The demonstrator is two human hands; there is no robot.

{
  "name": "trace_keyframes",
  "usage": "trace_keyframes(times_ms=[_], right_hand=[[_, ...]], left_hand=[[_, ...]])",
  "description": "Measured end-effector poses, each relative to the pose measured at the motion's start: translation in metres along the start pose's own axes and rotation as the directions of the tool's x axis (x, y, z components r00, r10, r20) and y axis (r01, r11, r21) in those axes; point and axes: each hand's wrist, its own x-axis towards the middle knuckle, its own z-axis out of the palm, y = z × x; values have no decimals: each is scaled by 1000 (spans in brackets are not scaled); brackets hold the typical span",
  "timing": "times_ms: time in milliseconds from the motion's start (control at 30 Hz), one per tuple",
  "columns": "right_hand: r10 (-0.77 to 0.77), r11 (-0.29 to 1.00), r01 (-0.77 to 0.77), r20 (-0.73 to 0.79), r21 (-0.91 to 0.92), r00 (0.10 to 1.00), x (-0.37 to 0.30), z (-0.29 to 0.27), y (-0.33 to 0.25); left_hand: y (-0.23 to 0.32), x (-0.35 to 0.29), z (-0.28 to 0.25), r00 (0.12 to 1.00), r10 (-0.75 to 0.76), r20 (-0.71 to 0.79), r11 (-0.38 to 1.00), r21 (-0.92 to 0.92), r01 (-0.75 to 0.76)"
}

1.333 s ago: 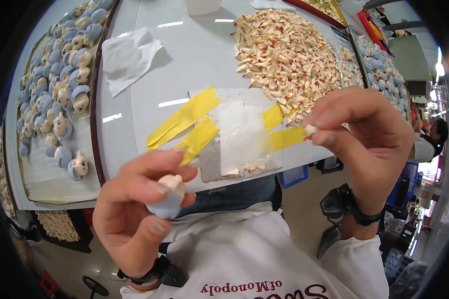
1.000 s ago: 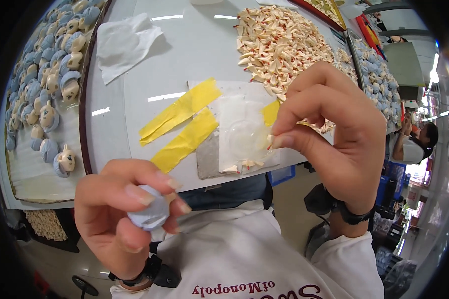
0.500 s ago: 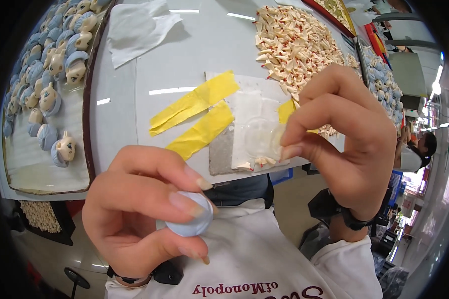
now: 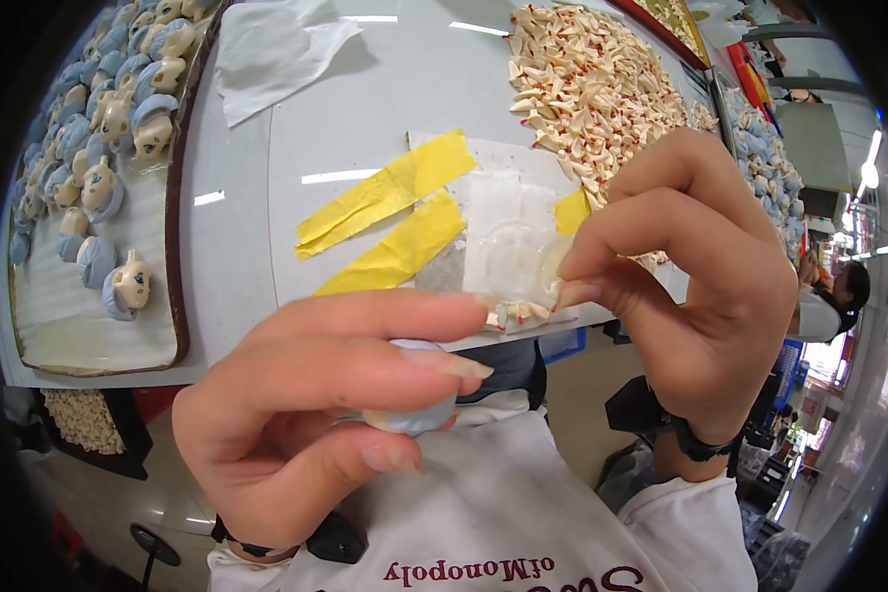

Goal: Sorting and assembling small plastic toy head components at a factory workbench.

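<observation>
My left hand (image 4: 316, 405) is closed round a small doll head (image 4: 419, 419), mostly light blue with a sliver of cream showing; the fingers cover much of it. Thumb and forefinger of my right hand (image 4: 681, 266) are pinched together beside a clear round dish (image 4: 513, 261). A tiny reddish edge shows at those fingertips, but what they hold is too small to make out. The dish rests on white paper over a grey board (image 4: 439, 261). Several cream pieces with red tips (image 4: 523, 314) lie at the board's near edge.
Left stands a brown-rimmed tray (image 4: 178, 247) of blue-haired doll heads (image 4: 128, 286). A large pile of cream pieces (image 4: 592, 89) lies at the far right. Yellow tape strips (image 4: 385, 197) and a white cloth (image 4: 281, 54) are on the table. Another person (image 4: 839, 296) is far right.
My left hand has moved right and slightly up toward the board, and its fingers now cover the doll head differently. My right hand stays pinched beside the dish, barely shifted.
</observation>
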Motion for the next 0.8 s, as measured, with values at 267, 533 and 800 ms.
trace_keyframes(times_ms=[267,533,800], right_hand=[[-21,998,23,-39,56,999,1,5,3],[-72,850,167,-204,499,976,-26,8,-10],[21,752,147,-246,643,969,-44,33,-18]], left_hand=[[-1,3,4,998,56,-11,998,6,-56],[-6,4,9,973,175,149,984,11,-178],[-1,2,20,972,182,150,980,50,-191]])
